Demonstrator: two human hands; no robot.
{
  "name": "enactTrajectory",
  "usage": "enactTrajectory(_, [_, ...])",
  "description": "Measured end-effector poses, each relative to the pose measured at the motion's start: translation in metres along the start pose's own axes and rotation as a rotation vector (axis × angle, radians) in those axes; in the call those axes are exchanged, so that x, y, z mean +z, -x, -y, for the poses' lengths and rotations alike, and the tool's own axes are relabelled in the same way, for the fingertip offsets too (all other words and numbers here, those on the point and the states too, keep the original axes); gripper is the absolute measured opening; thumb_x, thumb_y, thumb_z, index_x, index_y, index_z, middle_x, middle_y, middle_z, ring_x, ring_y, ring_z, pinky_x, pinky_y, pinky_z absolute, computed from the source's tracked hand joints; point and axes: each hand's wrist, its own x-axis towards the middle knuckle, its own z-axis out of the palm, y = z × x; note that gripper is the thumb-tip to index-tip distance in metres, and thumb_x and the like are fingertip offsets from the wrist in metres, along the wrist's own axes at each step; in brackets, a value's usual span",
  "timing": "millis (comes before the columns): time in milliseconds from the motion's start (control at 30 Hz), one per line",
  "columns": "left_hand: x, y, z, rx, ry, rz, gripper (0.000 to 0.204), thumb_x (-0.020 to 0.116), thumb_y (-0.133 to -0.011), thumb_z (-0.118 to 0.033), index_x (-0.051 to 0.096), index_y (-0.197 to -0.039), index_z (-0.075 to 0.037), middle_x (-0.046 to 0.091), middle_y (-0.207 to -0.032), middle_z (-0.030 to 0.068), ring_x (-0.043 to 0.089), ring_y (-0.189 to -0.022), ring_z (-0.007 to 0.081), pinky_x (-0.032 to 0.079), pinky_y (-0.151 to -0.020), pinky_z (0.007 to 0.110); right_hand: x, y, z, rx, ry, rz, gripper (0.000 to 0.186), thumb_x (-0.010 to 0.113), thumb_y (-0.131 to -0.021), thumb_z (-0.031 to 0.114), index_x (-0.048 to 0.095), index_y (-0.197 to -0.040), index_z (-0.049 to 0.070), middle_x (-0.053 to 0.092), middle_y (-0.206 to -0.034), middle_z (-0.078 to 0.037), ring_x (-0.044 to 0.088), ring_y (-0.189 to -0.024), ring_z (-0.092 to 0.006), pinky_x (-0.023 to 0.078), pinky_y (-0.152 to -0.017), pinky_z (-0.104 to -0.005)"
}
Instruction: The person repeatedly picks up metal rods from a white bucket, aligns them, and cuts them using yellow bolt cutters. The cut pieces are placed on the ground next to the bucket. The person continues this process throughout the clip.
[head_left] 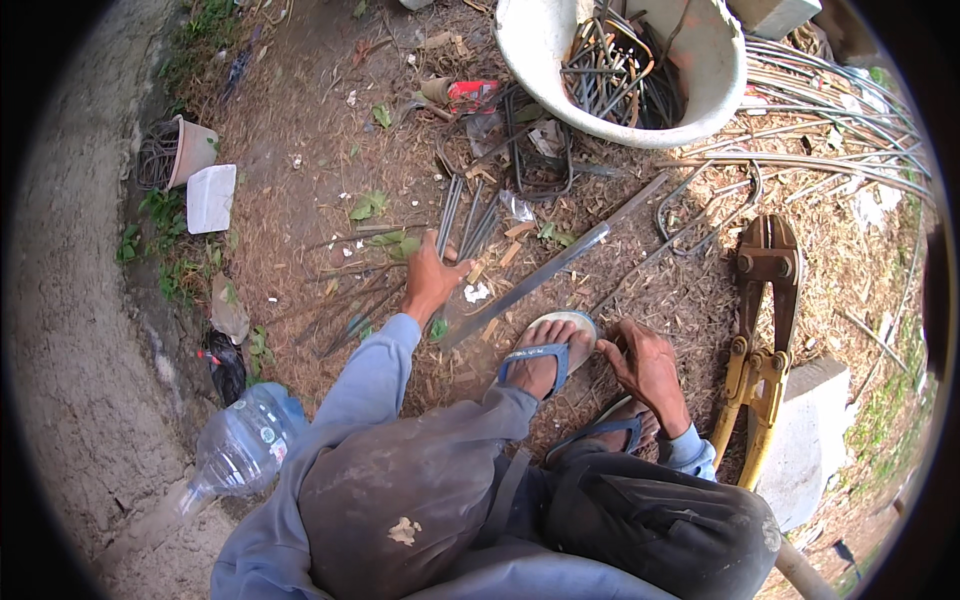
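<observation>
My left hand (432, 275) grips a bundle of short straight metal rods (456, 210) above the dirt, with more thin rods lying beneath it. A long flat steel bar (600, 237) lies diagonally to its right. My right hand (632, 362) is low beside my sandalled foot (540, 360), fingers loosely bent and apart, nothing visible in them, near a thin rod on the ground. Long bolt cutters (764, 350) with yellow handles lie to the right of it. Bent rectangular wire pieces (540, 190) lie above the bundle.
A white tub (520, 60) of rods stands at the top, beside long bars (820, 110). A concrete block (810, 450) is at right. Along the concrete strip (80, 250) at left are a large plastic bottle (245, 440), a foam piece (210, 200) and a bucket (192, 150).
</observation>
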Motion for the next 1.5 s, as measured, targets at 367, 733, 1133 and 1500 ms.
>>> enactTrajectory(367, [0.000,0.015,0.005,0.289,-0.225,-0.003,0.037,0.074,-0.082,-0.025,0.063,-0.109,-0.001,0.068,-0.098,0.0205,0.067,-0.088,0.0401,0.052,-0.077,0.047,-0.003,0.001,-0.001,0.008,0.003,0.010,0.028,0.072,-0.088,0.027,0.063,-0.092,0.001,0.066,-0.083,-0.020,0.066,-0.077,-0.0388,0.052,-0.068,-0.0436])
enactTrajectory(733, [-0.002,-0.065,-0.102,0.680,-0.241,-0.078,0.085,0.079,-0.074,-0.051,0.051,-0.139,-0.004,0.051,-0.138,0.0261,0.049,-0.129,0.0386,0.036,-0.109,0.051,-0.009,0.004,0.000,0.046,0.002,-0.005,0.029,0.071,-0.088,0.029,0.062,-0.091,0.002,0.065,-0.082,-0.019,0.066,-0.079,-0.0387,0.052,-0.068,-0.0450])
enactTrajectory(1133, [0.054,-0.088,-0.105,0.890,-0.444,-0.090,0.054,0.062,-0.089,-0.037,0.055,-0.130,-0.002,0.059,-0.125,0.0193,0.055,-0.120,0.0350,0.033,-0.109,0.056,-0.007,-0.002,-0.002,0.069,-0.109,-0.006,0.027,0.070,-0.088,0.028,0.066,-0.096,0.003,0.068,-0.082,-0.018,0.067,-0.077,-0.0379,0.053,-0.069,-0.0447])
enactTrajectory(1500, [-0.007,-0.103,-0.117,0.793,-0.019,-0.156,0.027,0.056,-0.097,-0.023,0.063,-0.112,-0.002,0.066,-0.094,0.0140,0.064,-0.088,0.0301,0.048,-0.087,0.048,-0.016,-0.010,-0.006,0.047,-0.103,-0.006,0.030,0.068,-0.089,0.032,0.065,-0.093,0.003,0.068,-0.085,-0.020,0.067,-0.079,-0.0402,0.052,-0.069,-0.0469])
